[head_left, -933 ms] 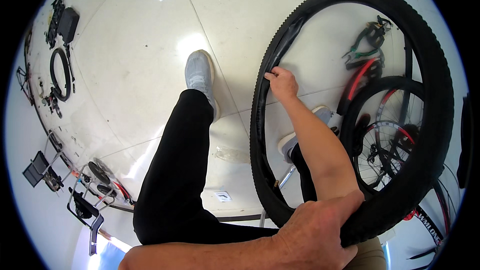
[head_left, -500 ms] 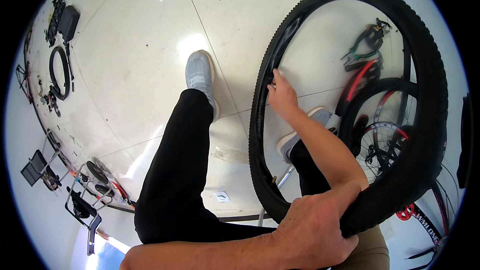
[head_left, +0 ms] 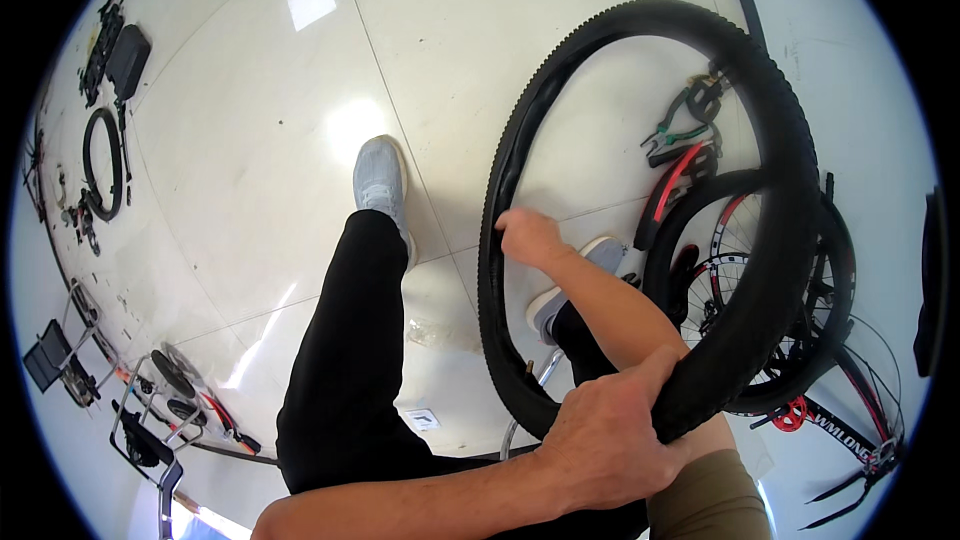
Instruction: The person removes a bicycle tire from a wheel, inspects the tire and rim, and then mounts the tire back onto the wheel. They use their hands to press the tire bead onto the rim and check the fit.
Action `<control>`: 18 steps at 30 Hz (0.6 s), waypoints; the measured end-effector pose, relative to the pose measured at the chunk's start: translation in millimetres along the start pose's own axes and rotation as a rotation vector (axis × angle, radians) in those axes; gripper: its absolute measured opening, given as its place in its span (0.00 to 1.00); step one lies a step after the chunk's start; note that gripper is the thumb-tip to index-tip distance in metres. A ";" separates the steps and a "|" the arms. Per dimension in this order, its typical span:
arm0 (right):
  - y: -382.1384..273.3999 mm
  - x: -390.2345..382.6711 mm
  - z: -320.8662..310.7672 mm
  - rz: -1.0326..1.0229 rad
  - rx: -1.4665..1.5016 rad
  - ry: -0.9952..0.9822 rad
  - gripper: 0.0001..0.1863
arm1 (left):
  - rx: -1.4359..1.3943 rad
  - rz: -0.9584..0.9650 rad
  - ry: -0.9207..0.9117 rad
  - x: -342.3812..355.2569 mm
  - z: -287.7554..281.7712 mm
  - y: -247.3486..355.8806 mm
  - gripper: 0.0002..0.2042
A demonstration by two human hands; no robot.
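And here's the left hand (head_left: pixel 612 430), its grip clasped firmly round the near side of the tyre (head_left: pixel 795 180), thumb laid over the top, the rest of the fingers mostly out of sight beneath. That's the anchor! A firm hold here should stop the ring from rolling or sagging, so the tread wants to sit deep in the palm.

Over to the right hand (head_left: pixel 532 237), reaching through the ring to the inner edge of its left side. Fingertips are at the rubber, but whether they pinch or merely press, I cannot tell (there's some blur on them). Good technique here, I'd judge, is soft finger pads, never nails, easing the tube (head_left: pixel 532 112) along in short stretches so that it lies flat, with no twist or fold.

Nearer down that same side, the valve (head_left: pixel 530 367) pokes inward from the tyre; it's worth leaving it straight and unstrained while the rubber beside it is worked.

The tyre itself hangs tilted, right of centre, over the right shoe (head_left: pixel 603 255). Through the ring, to the far right, green-handled pliers (head_left: pixel 682 118) lie on the floor (head_left: pixel 270 80), with a spoked wheel (head_left: pixel 838 250) nearer, so a steady hand avoids knocking it.
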State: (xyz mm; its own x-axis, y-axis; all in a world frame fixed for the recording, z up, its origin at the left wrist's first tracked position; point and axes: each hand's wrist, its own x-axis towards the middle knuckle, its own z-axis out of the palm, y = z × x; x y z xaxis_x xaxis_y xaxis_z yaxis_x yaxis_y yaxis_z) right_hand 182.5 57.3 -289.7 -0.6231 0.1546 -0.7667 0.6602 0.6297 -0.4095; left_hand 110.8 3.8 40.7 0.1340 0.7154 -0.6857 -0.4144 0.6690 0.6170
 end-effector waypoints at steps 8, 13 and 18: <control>16.5 33.5 -49.1 -0.125 -0.402 0.528 0.31 | -0.017 0.010 0.031 -3.9 -6.5 4.5 0.19; 19.1 44.1 -48.8 -0.016 -0.641 0.354 0.32 | -0.029 0.006 0.019 -1.3 -13.8 12.7 0.19; -20.4 41.5 -44.1 0.023 -0.719 0.149 0.35 | -0.018 -0.007 0.021 -0.4 -12.6 10.0 0.21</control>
State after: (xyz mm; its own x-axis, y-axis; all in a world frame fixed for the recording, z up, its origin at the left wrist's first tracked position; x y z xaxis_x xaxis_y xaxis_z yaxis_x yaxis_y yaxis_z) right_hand 124.6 84.5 -291.3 -0.6965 0.2436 -0.6750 0.2676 0.9609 0.0706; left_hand 95.2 7.6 42.3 0.1183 0.7065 -0.6978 -0.4299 0.6698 0.6054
